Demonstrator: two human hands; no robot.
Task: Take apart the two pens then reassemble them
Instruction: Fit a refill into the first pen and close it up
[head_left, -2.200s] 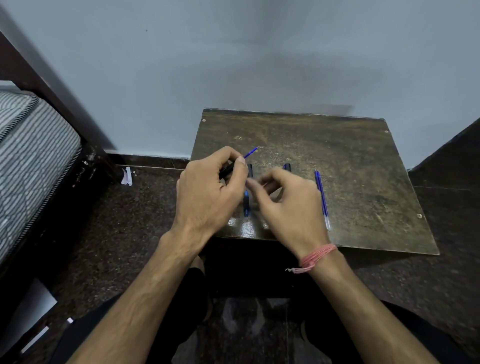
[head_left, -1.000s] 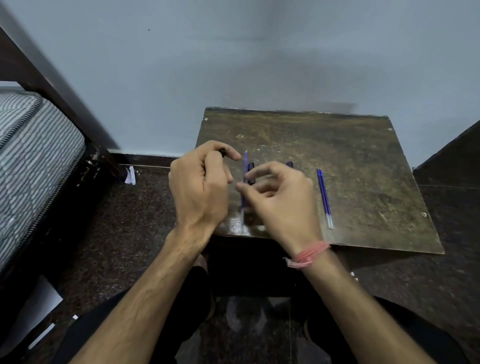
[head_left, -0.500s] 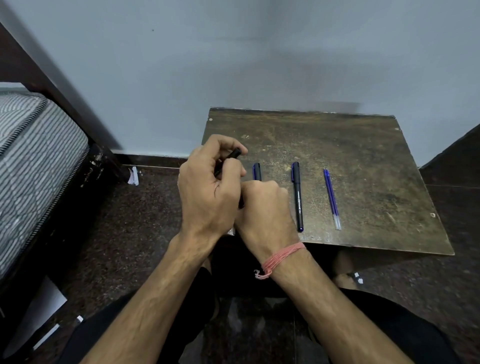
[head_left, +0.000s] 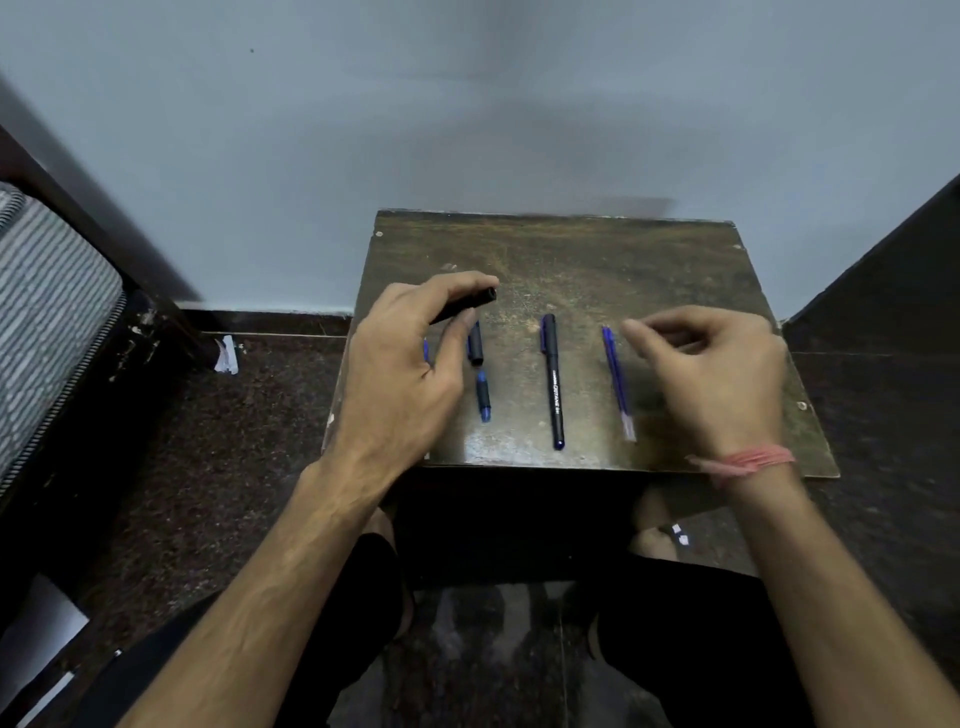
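My left hand (head_left: 402, 374) grips a black pen barrel (head_left: 467, 305) over the left part of the small brown table (head_left: 613, 260); the barrel's open end points right. Below it lie a dark pen cap (head_left: 475, 343) and a short blue pen piece (head_left: 483, 396). A bit of blue shows at the left hand's edge, mostly hidden. A whole black pen (head_left: 552, 379) lies in the middle. A blue refill (head_left: 618, 382) lies to its right. My right hand (head_left: 711, 374) hovers just right of the refill, fingers curled towards it, holding nothing that I can see.
The table stands against a pale wall. A striped mattress (head_left: 47, 332) on a dark bed frame is at the left. A dark panel (head_left: 883, 270) rises at the right. My knees are under the table's front edge.
My right hand has left the left hand and swung right, to beside the blue refill. The short blue piece and the cap now lie uncovered. My left hand keeps the black barrel.
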